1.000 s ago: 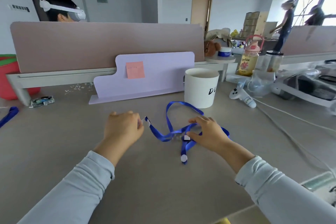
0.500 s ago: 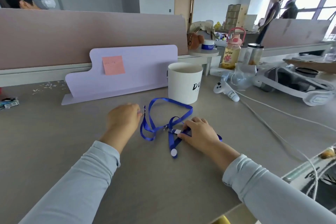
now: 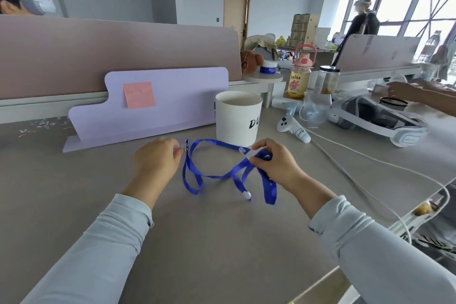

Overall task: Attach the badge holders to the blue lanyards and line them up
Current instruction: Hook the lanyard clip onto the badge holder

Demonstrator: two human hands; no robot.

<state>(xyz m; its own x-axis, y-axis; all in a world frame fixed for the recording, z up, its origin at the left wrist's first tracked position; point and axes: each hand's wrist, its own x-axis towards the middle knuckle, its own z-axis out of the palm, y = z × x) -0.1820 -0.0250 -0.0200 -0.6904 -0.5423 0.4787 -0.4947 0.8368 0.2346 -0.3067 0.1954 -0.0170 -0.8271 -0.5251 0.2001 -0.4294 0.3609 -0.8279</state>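
Blue lanyard was held slack between the two hands, its long axis running left to right in front of the white paper cup, and its loops drooped to the grey desk between them. Its metal clip was pinched, as far as could be told, at the fingertips of the left hand, just to that hand's right. The right hand was curled round the strap's other end and a pale fitting; no badge holder could be made out with certainty.
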